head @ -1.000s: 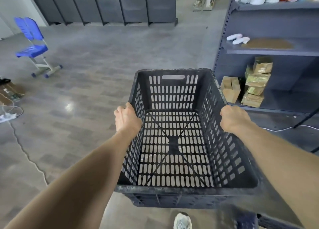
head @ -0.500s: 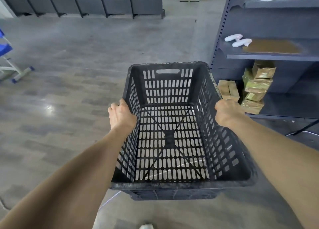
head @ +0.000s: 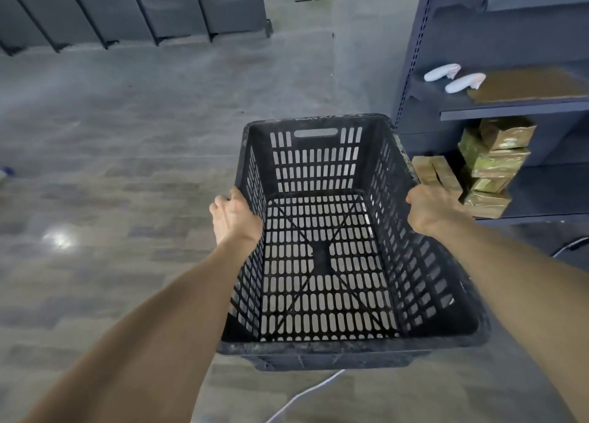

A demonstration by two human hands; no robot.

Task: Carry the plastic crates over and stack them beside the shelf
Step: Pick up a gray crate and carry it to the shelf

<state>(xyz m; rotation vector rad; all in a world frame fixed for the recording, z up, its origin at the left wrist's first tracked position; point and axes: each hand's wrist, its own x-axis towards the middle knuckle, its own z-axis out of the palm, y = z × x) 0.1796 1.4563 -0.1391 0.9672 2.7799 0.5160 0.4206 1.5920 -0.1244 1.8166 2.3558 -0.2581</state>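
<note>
A black slotted plastic crate (head: 318,167) hangs in the air in front of me, held level and empty. My left hand (head: 234,218) grips its left rim, fingers curled over the outer side. On the opposite rim my right hand (head: 430,209) holds the same way. The dark blue metal shelf (head: 411,72) stands at the right, its upright post just beyond the crate's far right corner. No other crate is in view.
The shelf holds gold-wrapped packages (head: 490,164), tan boxes (head: 430,171) and two white objects (head: 452,77). A white cable (head: 306,394) runs across the grey floor under the crate. Dark panels (head: 143,5) line the far wall. Open floor spreads to the left.
I have walked forward with the crate: the shelf is closer and larger at the right, and the blue chair has slid out of view at the left. Both hands keep their hold.
</note>
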